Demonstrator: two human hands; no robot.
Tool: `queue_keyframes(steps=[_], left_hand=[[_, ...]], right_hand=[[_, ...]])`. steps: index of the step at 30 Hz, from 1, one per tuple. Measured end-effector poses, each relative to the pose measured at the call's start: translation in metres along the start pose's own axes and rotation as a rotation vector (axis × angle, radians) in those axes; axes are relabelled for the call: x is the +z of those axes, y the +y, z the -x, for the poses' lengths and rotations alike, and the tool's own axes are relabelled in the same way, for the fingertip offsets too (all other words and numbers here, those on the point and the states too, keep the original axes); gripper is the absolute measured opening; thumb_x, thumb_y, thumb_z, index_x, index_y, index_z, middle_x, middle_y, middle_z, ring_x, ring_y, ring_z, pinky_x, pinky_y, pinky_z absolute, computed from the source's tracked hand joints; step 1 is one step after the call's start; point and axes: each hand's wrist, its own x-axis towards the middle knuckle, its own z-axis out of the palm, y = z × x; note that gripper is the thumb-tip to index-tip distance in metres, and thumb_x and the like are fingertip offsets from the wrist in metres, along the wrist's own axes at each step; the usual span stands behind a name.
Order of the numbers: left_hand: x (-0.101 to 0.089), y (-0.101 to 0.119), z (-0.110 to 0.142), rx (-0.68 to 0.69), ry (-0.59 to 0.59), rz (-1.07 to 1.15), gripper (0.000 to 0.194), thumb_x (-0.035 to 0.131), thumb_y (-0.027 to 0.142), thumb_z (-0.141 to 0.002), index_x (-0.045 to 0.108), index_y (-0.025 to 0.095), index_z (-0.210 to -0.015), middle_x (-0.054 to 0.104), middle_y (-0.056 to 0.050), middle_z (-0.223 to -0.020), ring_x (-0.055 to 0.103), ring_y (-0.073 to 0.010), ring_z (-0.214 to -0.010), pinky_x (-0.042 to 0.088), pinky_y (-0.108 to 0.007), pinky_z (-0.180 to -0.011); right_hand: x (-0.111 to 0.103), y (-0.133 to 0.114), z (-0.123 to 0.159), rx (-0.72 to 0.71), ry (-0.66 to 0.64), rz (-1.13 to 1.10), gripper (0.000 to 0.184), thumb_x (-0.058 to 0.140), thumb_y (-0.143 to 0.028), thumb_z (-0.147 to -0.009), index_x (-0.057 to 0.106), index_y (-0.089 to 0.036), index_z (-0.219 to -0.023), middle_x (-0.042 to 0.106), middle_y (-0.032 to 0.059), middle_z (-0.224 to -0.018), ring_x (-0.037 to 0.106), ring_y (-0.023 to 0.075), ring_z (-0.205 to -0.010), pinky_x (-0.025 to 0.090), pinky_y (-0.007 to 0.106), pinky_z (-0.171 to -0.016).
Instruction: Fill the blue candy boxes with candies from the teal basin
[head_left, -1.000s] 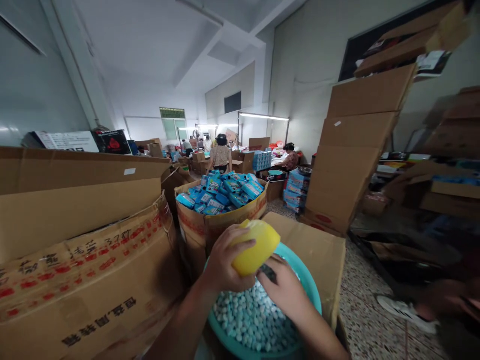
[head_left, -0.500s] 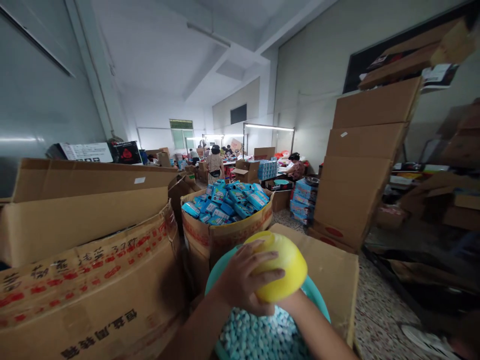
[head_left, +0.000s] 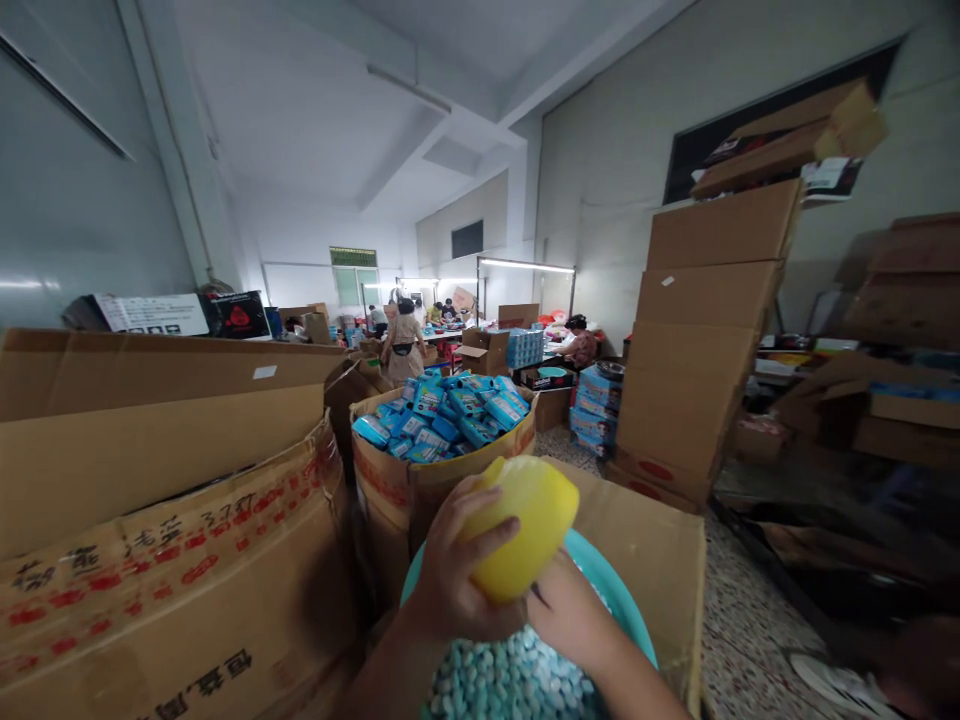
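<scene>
My left hand [head_left: 454, 575] grips a yellow plastic bowl [head_left: 525, 525], tilted, over a teal basin [head_left: 626, 615] heaped with small pale blue and white pellets [head_left: 502, 680]. My right hand [head_left: 570, 615] sits just under the bowl, above the pellets; its fingers are hidden behind the bowl. Both forearms come in from the bottom edge.
A big printed cardboard box [head_left: 165, 530] stands at left. Behind the basin is an open box of blue packets [head_left: 442, 415]. A flat carton [head_left: 645, 545] lies to the right, tall stacked cartons [head_left: 705, 330] beyond. Several people work at tables far back [head_left: 405, 345].
The yellow bowl has tipped from dome-up to tilted, and my right hand has come back into sight under it. The camera has shifted slightly.
</scene>
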Motion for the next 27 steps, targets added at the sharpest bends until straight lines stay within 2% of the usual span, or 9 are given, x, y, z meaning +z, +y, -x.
queue_keyframes(steps=[2, 5, 9, 12, 15, 18, 21, 24, 27], left_hand=[[-0.001, -0.002, 0.0, -0.059, 0.067, 0.008, 0.071, 0.071, 0.014, -0.068, 0.057, 0.019, -0.137, 0.053, -0.016, -0.14, 0.053, -0.0371, -0.137, 0.048, -0.061, -0.115], [-0.004, -0.005, 0.001, -0.118, 0.136, -0.019, 0.068, 0.072, 0.014, -0.071, 0.057, 0.019, -0.138, 0.054, -0.017, -0.141, 0.055, -0.0358, -0.135, 0.049, -0.059, -0.114], [-0.015, -0.005, 0.007, -0.177, 0.226, -0.06, 0.06, 0.073, 0.022, -0.08, 0.058, 0.02, -0.138, 0.055, -0.016, -0.142, 0.057, -0.0323, -0.133, 0.053, -0.052, -0.11], [-0.041, -0.002, 0.02, -0.285, 0.313, -0.101, 0.056, 0.076, 0.031, -0.082, 0.062, 0.023, -0.136, 0.057, -0.013, -0.143, 0.059, -0.0295, -0.131, 0.055, -0.045, -0.106], [-0.085, 0.001, 0.044, -0.496, 0.486, -0.163, 0.053, 0.079, 0.03, -0.078, 0.067, 0.024, -0.13, 0.061, -0.01, -0.142, 0.058, -0.0306, -0.133, 0.051, -0.047, -0.112], [-0.138, 0.002, 0.083, -0.856, 0.844, -0.218, 0.058, 0.084, 0.033, -0.066, 0.071, 0.021, -0.121, 0.069, -0.008, -0.134, 0.061, -0.0321, -0.129, 0.046, -0.049, -0.116], [-0.183, 0.012, 0.144, -1.19, 1.132, -0.351, 0.062, 0.08, 0.037, -0.063, 0.07, 0.019, -0.121, 0.071, -0.005, -0.123, 0.067, -0.0277, -0.115, 0.051, -0.046, -0.109], [-0.206, 0.042, 0.217, -1.439, 1.231, -0.511, 0.054, 0.075, 0.037, -0.072, 0.066, 0.019, -0.122, 0.07, -0.002, -0.112, 0.068, -0.0216, -0.1, 0.057, -0.041, -0.096], [-0.203, 0.081, 0.283, -1.724, 1.271, -0.583, 0.041, 0.074, 0.037, -0.085, 0.064, 0.017, -0.12, 0.068, -0.004, -0.109, 0.067, -0.0189, -0.093, 0.059, -0.038, -0.085]], right_hand=[[-0.007, -0.007, -0.004, -0.025, -0.051, -0.022, 0.032, 0.045, -0.022, -0.098, 0.074, -0.025, -0.11, 0.076, 0.0095, -0.117, 0.067, 0.029, -0.112, 0.047, 0.054, -0.106], [-0.013, -0.012, -0.007, -0.02, -0.092, -0.051, 0.035, 0.042, -0.025, -0.104, 0.074, -0.027, -0.117, 0.074, 0.0091, -0.126, 0.064, 0.0287, -0.124, 0.042, 0.056, -0.113], [-0.013, -0.005, -0.001, -0.002, -0.016, -0.144, 0.037, 0.042, -0.037, -0.108, 0.078, -0.027, -0.113, 0.077, 0.0099, -0.12, 0.063, 0.0291, -0.129, 0.044, 0.055, -0.112], [-0.012, 0.007, 0.004, 0.07, 0.089, -0.254, 0.045, 0.041, -0.048, -0.108, 0.08, -0.026, -0.102, 0.079, 0.0108, -0.113, 0.069, 0.03, -0.119, 0.051, 0.052, -0.107], [-0.013, 0.019, 0.008, 0.239, 0.168, -0.303, 0.055, 0.045, -0.065, -0.1, 0.081, -0.025, -0.09, 0.08, 0.0118, -0.109, 0.072, 0.0343, -0.111, 0.053, 0.053, -0.104], [-0.014, 0.028, 0.011, 0.481, 0.243, -0.31, 0.057, 0.053, -0.072, -0.091, 0.082, -0.024, -0.089, 0.08, 0.0125, -0.11, 0.071, 0.0378, -0.111, 0.049, 0.056, -0.109], [-0.013, 0.034, 0.012, 0.642, 0.297, -0.281, 0.049, 0.058, -0.063, -0.086, 0.082, -0.021, -0.093, 0.08, 0.0128, -0.112, 0.069, 0.0374, -0.118, 0.044, 0.055, -0.115], [-0.012, 0.039, 0.011, 0.725, 0.308, -0.194, 0.047, 0.059, -0.055, -0.082, 0.082, -0.016, -0.095, 0.079, 0.0143, -0.113, 0.067, 0.0359, -0.121, 0.042, 0.05, -0.118], [-0.01, 0.038, 0.01, 0.81, 0.289, -0.116, 0.047, 0.059, -0.053, -0.077, 0.081, -0.016, -0.096, 0.079, 0.0148, -0.114, 0.067, 0.0357, -0.122, 0.043, 0.05, -0.117]])
